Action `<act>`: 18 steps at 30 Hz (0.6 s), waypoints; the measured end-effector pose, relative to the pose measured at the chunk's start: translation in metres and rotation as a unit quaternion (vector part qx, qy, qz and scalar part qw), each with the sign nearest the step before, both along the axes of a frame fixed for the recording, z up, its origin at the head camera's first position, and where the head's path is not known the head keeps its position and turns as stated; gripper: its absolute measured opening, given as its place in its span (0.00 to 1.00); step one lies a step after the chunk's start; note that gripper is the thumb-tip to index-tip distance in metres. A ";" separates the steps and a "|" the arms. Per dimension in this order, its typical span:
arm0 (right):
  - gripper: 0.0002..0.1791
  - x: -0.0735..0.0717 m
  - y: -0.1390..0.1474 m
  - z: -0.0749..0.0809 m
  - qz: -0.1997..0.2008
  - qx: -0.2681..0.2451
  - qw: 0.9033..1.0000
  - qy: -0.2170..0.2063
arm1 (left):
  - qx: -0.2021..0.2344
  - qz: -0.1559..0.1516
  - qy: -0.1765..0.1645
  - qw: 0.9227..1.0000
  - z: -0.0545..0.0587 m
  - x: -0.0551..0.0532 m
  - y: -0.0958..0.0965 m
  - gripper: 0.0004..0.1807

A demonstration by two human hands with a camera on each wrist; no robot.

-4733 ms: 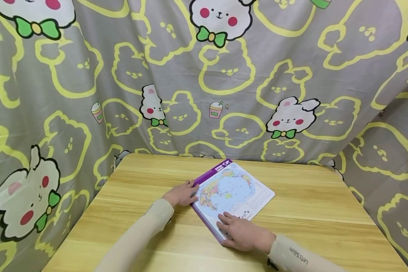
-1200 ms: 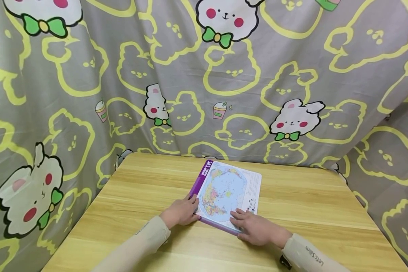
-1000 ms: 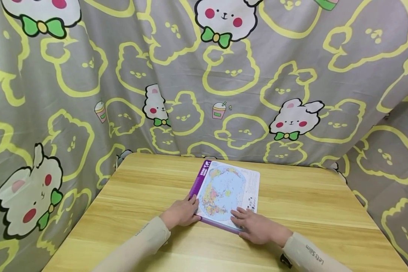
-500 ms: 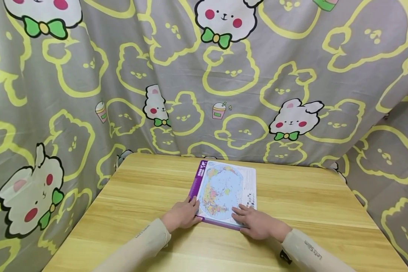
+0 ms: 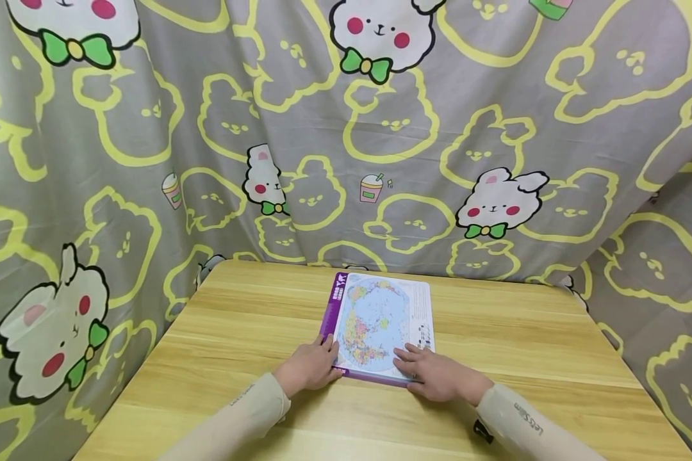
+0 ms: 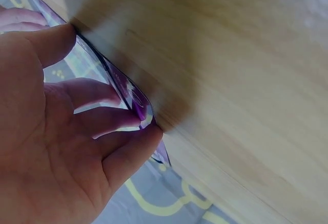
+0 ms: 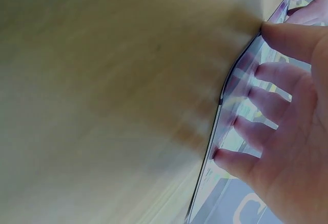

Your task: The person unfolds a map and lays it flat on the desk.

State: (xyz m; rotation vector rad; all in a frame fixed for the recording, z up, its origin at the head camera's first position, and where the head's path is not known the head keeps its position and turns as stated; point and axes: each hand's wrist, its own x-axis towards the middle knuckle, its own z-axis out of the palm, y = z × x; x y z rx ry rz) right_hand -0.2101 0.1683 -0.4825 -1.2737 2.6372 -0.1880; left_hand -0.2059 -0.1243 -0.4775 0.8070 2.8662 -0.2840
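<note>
A glossy world map sheet [image 5: 375, 320] with a purple band down its left side lies flat on the wooden table [image 5: 230, 320], nearly square to it. A purple strip shows along its near edge. My left hand [image 5: 308, 365] rests on the near left corner, fingertips on the purple band and thumb at the near edge. On the near right corner lies my right hand [image 5: 438, 374], fingers spread over the surface. The right wrist view has the right fingers [image 7: 274, 103] touching the shiny top, thumb at the rim. In the left wrist view the left fingers [image 6: 105, 116] bend lightly onto the sheet.
A grey curtain [image 5: 317, 115] with yellow outlines and white rabbits hangs behind the table and along both sides. The far table edge runs close to the curtain. Both forearms wear pale sleeves [image 5: 230, 410], and a dark band shows under the right cuff.
The map sheet has turned counterclockwise, from strongly slanted to almost straight, its far end swinging left. Both hands stay on it; the left has come nearer and the right has shifted right.
</note>
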 end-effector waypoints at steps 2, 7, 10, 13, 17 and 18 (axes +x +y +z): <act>0.28 -0.002 0.000 0.000 -0.001 0.003 1.000 -0.002 | 0.002 0.002 0.000 1.000 0.001 0.001 0.001 0.35; 0.28 -0.006 0.002 -0.001 0.002 0.000 1.000 -0.001 | 0.004 0.005 0.003 1.000 0.002 0.003 0.003 0.35; 0.28 -0.007 0.002 0.000 0.000 -0.004 1.000 -0.008 | 0.004 0.005 0.006 1.000 0.001 0.004 0.003 0.35; 0.28 -0.009 0.002 0.001 -0.006 -0.003 1.000 -0.017 | 0.008 0.008 0.006 1.000 0.000 0.004 0.003 0.35; 0.28 -0.011 0.000 0.001 -0.012 0.000 1.000 -0.017 | 0.012 0.010 0.008 1.000 -0.001 0.002 0.003 0.35; 0.28 -0.011 0.000 0.001 -0.013 0.001 1.000 -0.015 | 0.013 0.011 0.008 1.000 -0.002 0.001 0.003 0.35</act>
